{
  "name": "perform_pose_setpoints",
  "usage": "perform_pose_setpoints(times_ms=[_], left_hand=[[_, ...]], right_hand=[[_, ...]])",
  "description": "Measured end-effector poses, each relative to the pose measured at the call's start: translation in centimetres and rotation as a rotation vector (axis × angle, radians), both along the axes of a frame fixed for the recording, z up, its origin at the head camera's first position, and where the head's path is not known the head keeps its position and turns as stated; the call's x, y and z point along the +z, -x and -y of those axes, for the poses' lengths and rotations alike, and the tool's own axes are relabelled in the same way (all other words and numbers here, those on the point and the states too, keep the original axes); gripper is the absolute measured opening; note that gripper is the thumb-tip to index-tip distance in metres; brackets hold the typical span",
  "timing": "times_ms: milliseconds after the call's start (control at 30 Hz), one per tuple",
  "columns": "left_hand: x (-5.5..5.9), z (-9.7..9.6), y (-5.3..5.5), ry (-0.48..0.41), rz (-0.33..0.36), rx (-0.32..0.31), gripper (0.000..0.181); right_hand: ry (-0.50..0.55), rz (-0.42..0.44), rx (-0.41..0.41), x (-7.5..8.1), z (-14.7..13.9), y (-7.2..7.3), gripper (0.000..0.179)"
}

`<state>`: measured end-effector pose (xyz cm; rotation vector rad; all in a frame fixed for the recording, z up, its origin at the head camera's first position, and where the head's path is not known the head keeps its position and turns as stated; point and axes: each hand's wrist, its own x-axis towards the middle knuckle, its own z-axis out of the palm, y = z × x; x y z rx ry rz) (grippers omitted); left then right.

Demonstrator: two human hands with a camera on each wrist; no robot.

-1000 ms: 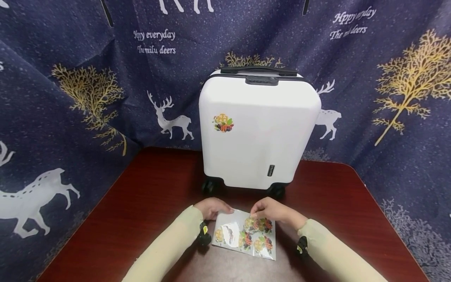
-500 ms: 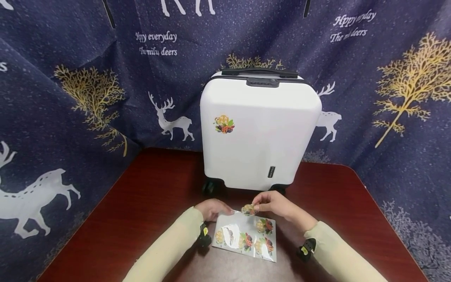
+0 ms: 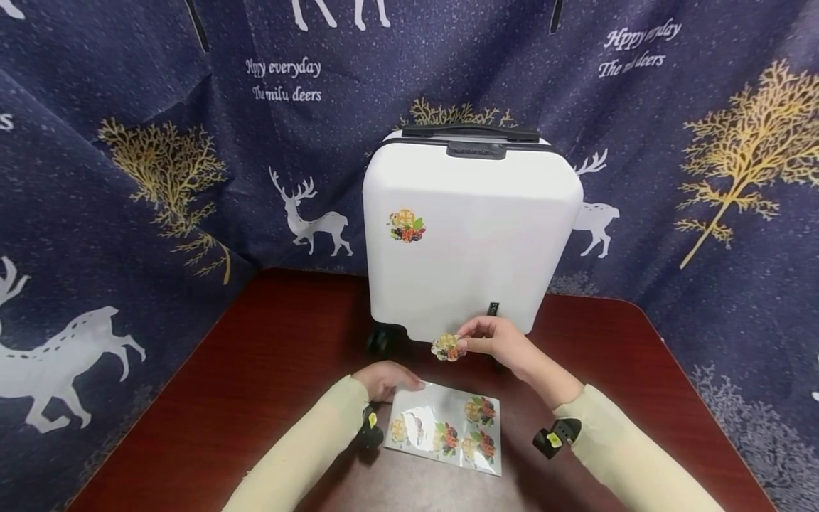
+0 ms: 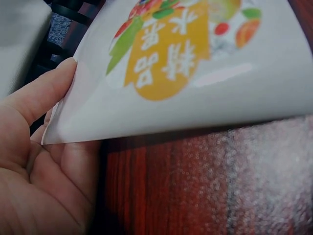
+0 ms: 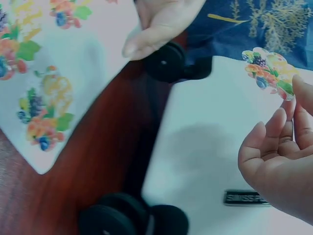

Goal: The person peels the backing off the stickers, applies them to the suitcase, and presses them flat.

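Observation:
My right hand [image 3: 502, 343] pinches a loose fruit sticker [image 3: 448, 348] by its right edge, in front of the lower part of a white suitcase [image 3: 473, 256]. In the right wrist view the sticker [image 5: 268, 73] shows whole, with thumb and fingertip at its edge. With my left hand [image 3: 386, 380] I grip the top left corner of a glossy sticker sheet [image 3: 441, 412], thumb above and fingers beneath. Several printed fruit stickers are on that sheet, and its upper middle is bare. Another fruit sticker [image 3: 407, 225] sits on the suitcase's upper left front.
The suitcase stands upright on black wheels [image 3: 379, 339] at the back of a dark red wooden table [image 3: 269, 341]. A small black brand label [image 5: 244, 198] is low on its front. Behind hangs a blue cloth [image 3: 307, 135] with deer and trees.
My right hand has lifted the sticker off the sheet and carried it up and away, to the suitcase's lower edge. The left hand keeps its grip on the sheet's corner.

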<state>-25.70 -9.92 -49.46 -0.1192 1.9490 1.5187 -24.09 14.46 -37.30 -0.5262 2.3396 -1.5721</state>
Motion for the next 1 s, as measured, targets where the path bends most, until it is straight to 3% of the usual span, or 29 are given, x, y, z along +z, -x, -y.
perform_pose_setpoints(times_ms=[267, 567, 700, 1000], left_hand=[[0.0, -0.2, 0.2, 0.033, 0.002, 0.018, 0.022], [0.2, -0.2, 0.3, 0.030, 0.002, 0.008, 0.025], [0.1, -0.1, 0.3, 0.019, 0.005, 0.013, 0.026], [-0.2, 0.0, 0.1, -0.002, 0.004, -0.025, 0.027]], right_hand=[[0.035, -0.024, 0.009, 2.8, -0.3, 0.6, 0.021], [0.033, -0.106, -0.067, 6.8, -1.1, 0.8, 0.015], [0.045, -0.115, -0.065, 8.5, -1.2, 1.0, 0.009], [0.068, -0.145, -0.113, 10.9, -0.8, 1.1, 0.011]])
